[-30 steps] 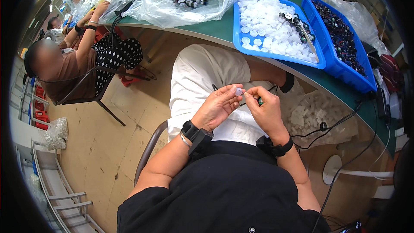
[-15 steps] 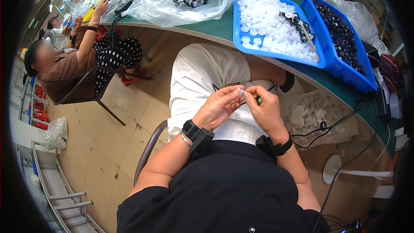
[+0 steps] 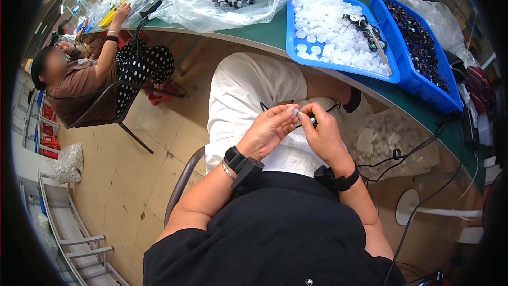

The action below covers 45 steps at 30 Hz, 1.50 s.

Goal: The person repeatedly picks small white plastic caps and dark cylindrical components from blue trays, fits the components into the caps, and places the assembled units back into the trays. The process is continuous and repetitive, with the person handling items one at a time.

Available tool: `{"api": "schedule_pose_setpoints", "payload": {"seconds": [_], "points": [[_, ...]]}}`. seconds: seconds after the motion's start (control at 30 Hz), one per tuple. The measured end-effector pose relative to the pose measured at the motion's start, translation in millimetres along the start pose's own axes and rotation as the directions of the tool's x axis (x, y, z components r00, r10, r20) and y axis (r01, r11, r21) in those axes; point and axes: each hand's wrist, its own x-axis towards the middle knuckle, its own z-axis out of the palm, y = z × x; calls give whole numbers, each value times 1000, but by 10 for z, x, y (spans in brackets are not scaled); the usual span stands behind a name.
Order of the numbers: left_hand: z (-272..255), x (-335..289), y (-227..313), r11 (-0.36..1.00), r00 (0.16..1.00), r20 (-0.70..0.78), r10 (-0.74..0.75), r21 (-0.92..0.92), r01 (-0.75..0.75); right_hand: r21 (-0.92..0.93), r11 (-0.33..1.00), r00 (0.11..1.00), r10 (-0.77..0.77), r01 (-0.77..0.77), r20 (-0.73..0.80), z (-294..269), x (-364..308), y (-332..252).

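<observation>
Above my lap, my left hand (image 3: 271,131) pinches a small whitish translucent cap (image 3: 295,112) between thumb and forefinger. My right hand (image 3: 324,136) meets it fingertip to fingertip, with a small dark round part (image 3: 314,121) tucked in its curled fingers. Whether the two pieces touch is hidden by the fingers. Beyond my hands, on the green table (image 3: 275,34), a blue tray (image 3: 344,74) holds many white translucent caps (image 3: 323,18), with several dark round parts (image 3: 370,34) and a tweezer-like metal tool (image 3: 382,47) lying on them.
Right of the tray, a blue bin (image 3: 447,100) is full of dark wired parts. A clear plastic bag (image 3: 185,10) with dark-and-white pieces lies at the back. Under the table are a bag of white pieces (image 3: 391,140) and black cables (image 3: 407,159). Another person (image 3: 79,85) sits at left.
My right fingers have turned slightly, so the dark part shows differently; my left hand stays nearly still. The seated person's nearer hand has shifted, and the other has drawn back toward the face.
</observation>
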Motion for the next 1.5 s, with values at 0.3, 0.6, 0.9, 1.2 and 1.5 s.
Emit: {"api": "schedule_pose_setpoints", "payload": {"seconds": [0.3, 0.6, 0.9, 1.2, 1.5], "points": [[-50, 23, -27, 995, 999, -12, -43, -88, 41, -59, 998, 999, -7, 4, -40, -16, 13, -11], [-22, 26, -36, 995, 999, -10, -54, -81, 53, -57, 998, 997, 6, -10, -71, -14, 12, -27], [-39, 41, -41, 997, 999, -17, -46, -66, 45, -63, 998, 997, -6, 1, -82, -11, 13, -22], [35, 11, -13, 987, 997, -52, 56, 153, -48, 15, 1000, 999, -7, 7, -45, 26, 10, 89], [64, -12, 46, 923, 987, 6, 158, 353, -150, 353, 909, 974, 186, -221, 133, 24, 7, 213]]}}
